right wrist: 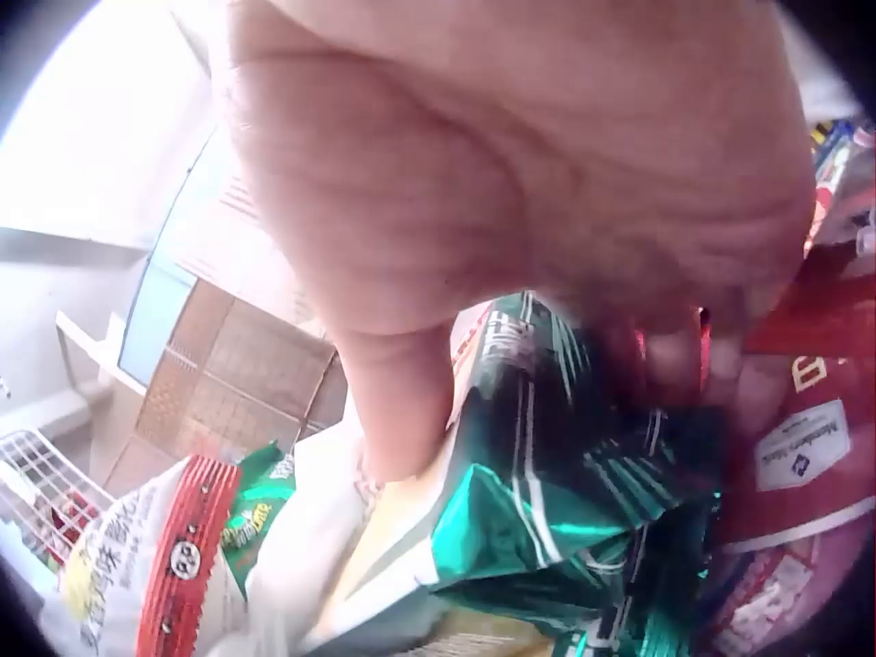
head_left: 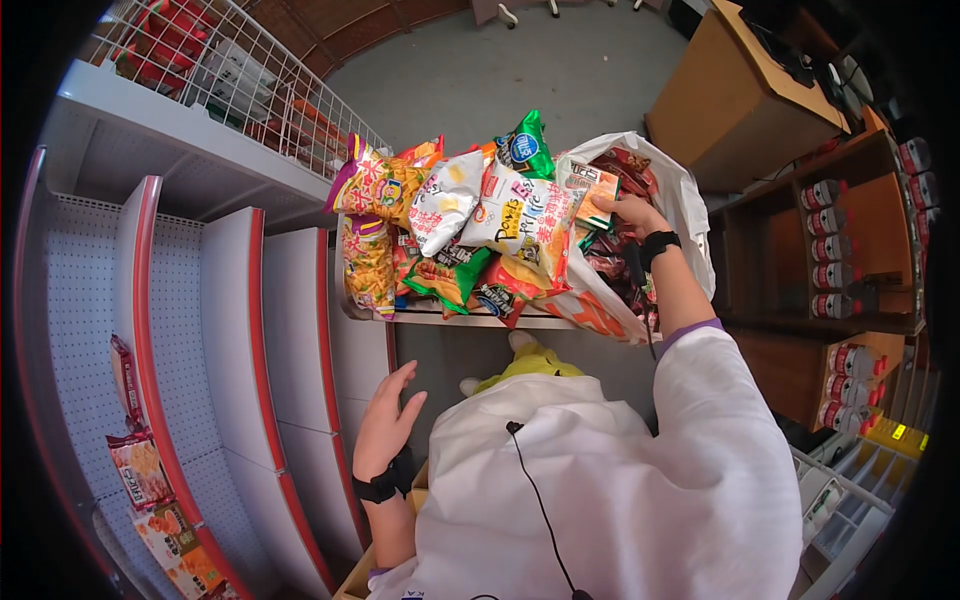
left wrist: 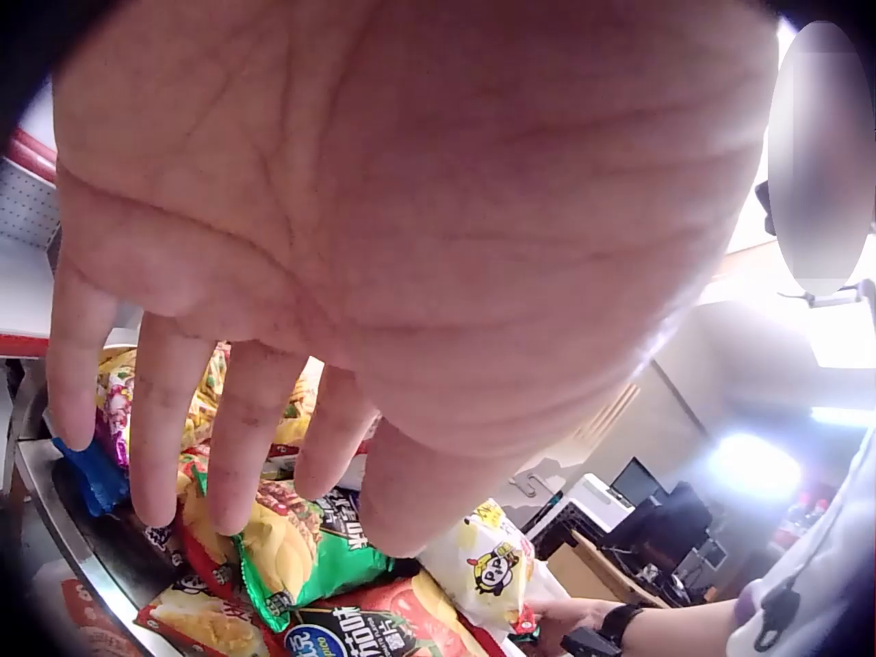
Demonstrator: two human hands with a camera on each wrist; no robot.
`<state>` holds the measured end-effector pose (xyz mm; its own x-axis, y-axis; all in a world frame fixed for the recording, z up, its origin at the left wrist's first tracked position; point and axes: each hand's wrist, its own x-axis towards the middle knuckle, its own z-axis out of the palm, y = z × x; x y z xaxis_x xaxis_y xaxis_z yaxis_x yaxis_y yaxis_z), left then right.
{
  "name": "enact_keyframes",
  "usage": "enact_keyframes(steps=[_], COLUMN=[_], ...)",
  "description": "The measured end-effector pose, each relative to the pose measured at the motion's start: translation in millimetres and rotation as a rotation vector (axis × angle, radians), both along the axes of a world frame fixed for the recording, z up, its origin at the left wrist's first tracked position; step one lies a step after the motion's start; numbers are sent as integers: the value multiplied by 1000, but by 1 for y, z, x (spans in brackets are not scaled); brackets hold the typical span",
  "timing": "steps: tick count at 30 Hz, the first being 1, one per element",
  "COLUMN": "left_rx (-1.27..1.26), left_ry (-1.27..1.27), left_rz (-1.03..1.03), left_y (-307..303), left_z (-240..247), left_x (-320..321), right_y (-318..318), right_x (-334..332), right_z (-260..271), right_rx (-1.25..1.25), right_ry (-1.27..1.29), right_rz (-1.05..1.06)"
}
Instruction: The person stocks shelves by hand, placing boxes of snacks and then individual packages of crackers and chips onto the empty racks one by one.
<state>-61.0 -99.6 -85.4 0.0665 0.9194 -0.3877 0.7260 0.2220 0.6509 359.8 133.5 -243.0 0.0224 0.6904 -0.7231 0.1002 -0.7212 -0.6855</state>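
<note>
My right hand (head_left: 632,216) reaches into a large white bag (head_left: 690,210) of packaged snacks and pinches a snack packet (head_left: 598,193). Up close, the packet shows shiny green foil (right wrist: 513,459), with the thumb along its pale side and the fingers partly hidden behind it. Dark red packages (right wrist: 801,445) lie beside those fingers. My left hand (head_left: 384,420) hangs empty near the shelves, fingers straight and thumb apart. Beyond it, chip bags lie heaped: a white one (head_left: 522,218), a green one (head_left: 450,277) and yellow-purple ones (head_left: 368,262).
At left stand white shelves with red edges (head_left: 262,340); a few snack packs (head_left: 142,470) sit on one. A wire basket (head_left: 270,75) tops the unit. Bottles (head_left: 828,250) line a wooden rack at right, and a large brown box-like cabinet (head_left: 740,100) stands behind the bag.
</note>
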Motion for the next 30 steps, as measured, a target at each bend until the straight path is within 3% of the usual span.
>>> enact_keyframes(steps=[2,4,8,12,15,17,19,21,30], left_rx=[-1,-1,24,14,44,39,36,19,12], left_ry=[3,5,8,1,6,16,19,-19,-34], left_rz=[2,5,-19,-17,-45,-42,-42,-37,-73], left_y=[2,2,0,1,-1,-3,-3,-3,-3], left_z=[1,1,0,2,-1,0,-1,-3,-13], left_x=[6,9,15,22,22,22,24,26,19], right_y=[-2,2,5,0,-11,-16,-17,-27,-49], right_x=[4,14,22,25,26,28,37,48,84], right_z=[1,-29,-54,-28,23,46,49,67,79], right_rx=[-110,-67,-55,-19,12,90,128,152,297], right_ry=[43,339,315,319,322,150,194,34,110], right_rz=[8,-111,-121,-68,-25,-29,-51,-111,-211])
